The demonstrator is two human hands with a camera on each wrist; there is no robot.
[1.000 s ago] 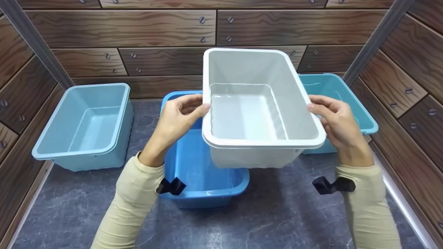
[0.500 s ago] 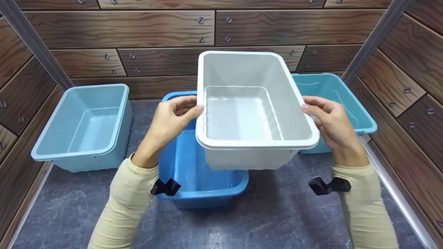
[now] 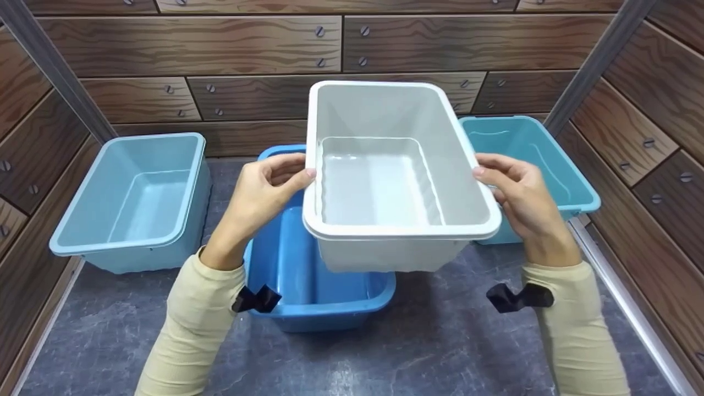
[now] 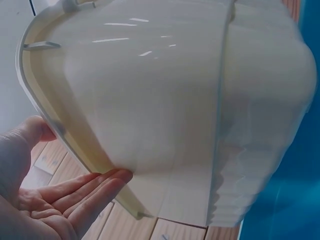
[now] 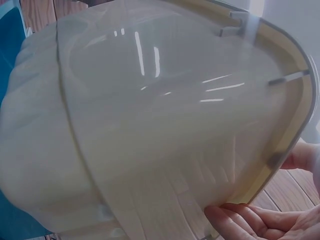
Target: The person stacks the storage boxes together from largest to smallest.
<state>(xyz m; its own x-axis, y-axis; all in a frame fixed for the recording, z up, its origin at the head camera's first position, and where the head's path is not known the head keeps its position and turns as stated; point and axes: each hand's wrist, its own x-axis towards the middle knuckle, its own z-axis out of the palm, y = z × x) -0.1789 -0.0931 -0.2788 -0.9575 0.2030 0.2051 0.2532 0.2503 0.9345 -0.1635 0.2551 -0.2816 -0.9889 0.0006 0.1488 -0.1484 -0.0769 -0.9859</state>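
Between both hands, a white plastic tub hangs level in the air, nothing inside it. My left hand pinches its left rim, thumb on top and fingers beneath the lip. On the opposite rim my right hand grips the same way, its fingertips tucked under the edge. Below and to the left of the white tub stands a blue tub on the floor, partly covered from view by it and by the left hand.
At the left sits a light blue tub. A teal tub stands at the back right, partly behind the right hand. Wood-patterned walls enclose the dark marbled surface on the back and sides.
Both hands have carried the white tub a little to the left and slightly nearer. More of the teal tub shows now. The other tubs have stayed where they were.
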